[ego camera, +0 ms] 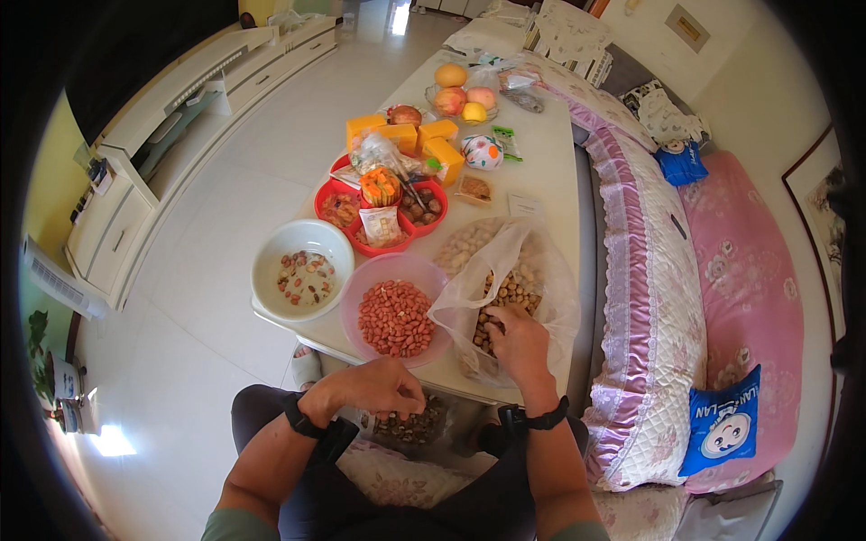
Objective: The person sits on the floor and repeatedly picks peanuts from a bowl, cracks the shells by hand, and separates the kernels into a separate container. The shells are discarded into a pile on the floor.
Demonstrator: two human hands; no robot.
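My right hand (519, 341) reaches into the mouth of a translucent plastic bag (558, 297), its curled fingertips at the unshelled peanuts (517, 291) inside. Whether a peanut sits between those fingers cannot be made out. My left hand (379, 389) hangs just off the table's near edge, fingers curled down and in; what they may hold is hidden. Below it, near the floor, lies a clear plastic bag of peanut shells (406, 422). Between the hands and farther forward stands a pink plastic bowl (348, 318) of shelled, red-skinned peanuts (396, 318). To its left, a white basin (260, 270) contains some scattered kernels (298, 287).
A red sectioned snack tray (433, 226) with wrapped snacks touches the area behind the bowls. Yellow boxes (443, 159) and a glass fruit bowl (490, 111) stand beyond. A quilt-covered sofa (666, 351) runs along the white table's (561, 182) right side.
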